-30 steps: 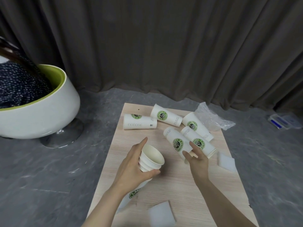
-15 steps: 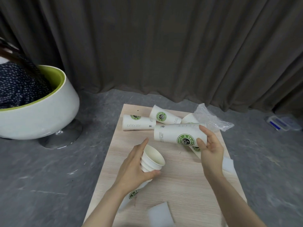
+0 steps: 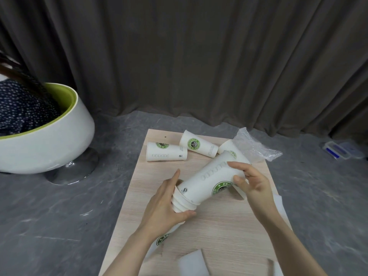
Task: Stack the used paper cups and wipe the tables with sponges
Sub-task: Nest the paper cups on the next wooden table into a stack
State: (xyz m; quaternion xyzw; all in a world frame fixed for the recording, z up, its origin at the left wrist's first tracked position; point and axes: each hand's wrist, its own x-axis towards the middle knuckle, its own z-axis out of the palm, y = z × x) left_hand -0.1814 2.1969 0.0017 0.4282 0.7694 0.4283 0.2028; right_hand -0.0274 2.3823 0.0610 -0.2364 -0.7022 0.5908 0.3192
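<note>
My left hand (image 3: 166, 206) grips a stack of white paper cups (image 3: 180, 202) just below its rims, above the middle of the wooden table (image 3: 219, 232). My right hand (image 3: 252, 183) holds another white cup with a green logo (image 3: 211, 176) by its wide end, its base pushed into the mouth of the stack. Three loose cups lie on their sides at the far end: one on the left (image 3: 166, 154), one in the middle (image 3: 198, 143), and one (image 3: 229, 149) partly hidden behind the held cup. A white sponge (image 3: 193, 262) lies near the front edge; another sponge (image 3: 279, 204) shows at the right edge.
A crumpled clear plastic bag (image 3: 253, 145) lies at the table's far right corner. A white and green tub chair (image 3: 45, 136) with a person in it stands to the left. A blue-lidded box (image 3: 338, 151) sits on the grey floor at the right. A dark curtain hangs behind.
My right hand lifted a cup off the table, swung it round and brought its base into the stack held by my left hand. The left hand stayed in place.
</note>
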